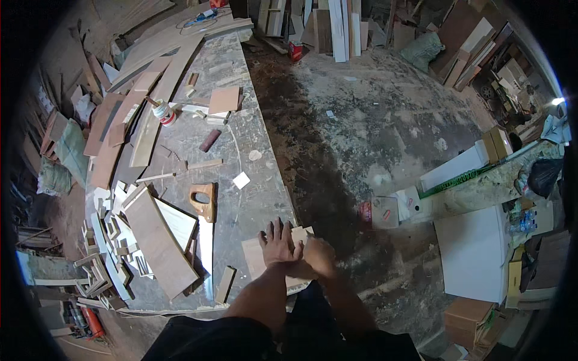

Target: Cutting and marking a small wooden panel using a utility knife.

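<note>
Left hand is flat on the pale board, fingers spread and pointing away from the body, pressing rather than gripping. Board sits at the workbench's right edge, under that palm and showing out to its left. Right hand is just beside, at the bench edge, so nearer the board's right side; fingers look curled, but blur and overlap mean I can't tell what they're clamped on, if anything.
</note>
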### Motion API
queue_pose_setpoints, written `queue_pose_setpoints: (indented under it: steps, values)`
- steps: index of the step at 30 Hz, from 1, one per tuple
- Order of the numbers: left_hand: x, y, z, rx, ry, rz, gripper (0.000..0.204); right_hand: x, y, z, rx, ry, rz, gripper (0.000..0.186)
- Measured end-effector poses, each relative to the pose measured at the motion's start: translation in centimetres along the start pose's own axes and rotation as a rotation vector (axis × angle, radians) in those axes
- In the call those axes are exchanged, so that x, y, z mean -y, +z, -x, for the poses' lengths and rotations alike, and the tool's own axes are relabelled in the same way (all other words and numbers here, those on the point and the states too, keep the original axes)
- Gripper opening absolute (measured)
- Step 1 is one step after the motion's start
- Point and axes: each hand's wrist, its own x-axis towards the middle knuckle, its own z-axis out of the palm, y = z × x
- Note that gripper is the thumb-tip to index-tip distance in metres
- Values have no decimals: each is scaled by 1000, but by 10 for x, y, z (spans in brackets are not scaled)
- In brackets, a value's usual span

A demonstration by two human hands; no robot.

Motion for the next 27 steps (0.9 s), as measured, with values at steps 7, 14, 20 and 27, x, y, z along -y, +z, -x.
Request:
queue_pose_setpoints:
  steps: [7, 14, 20, 27]
  values:
    - [-2, -6, 3, -7, -1, -3, 83, -1, 4, 13, 23, 79, -6, 29]
    - [7, -11, 2, 22, -37, -4, 83, 4, 3, 16, 61, -14, 53, 27]
    - [1, 0, -1, 19, -15, 9, 85, -7, 26, -2, -17, 115, -49, 29]
    - [-1, 0, 2, -9, -14, -15, 82, -37, -19, 4, 261, -134, 39, 41]
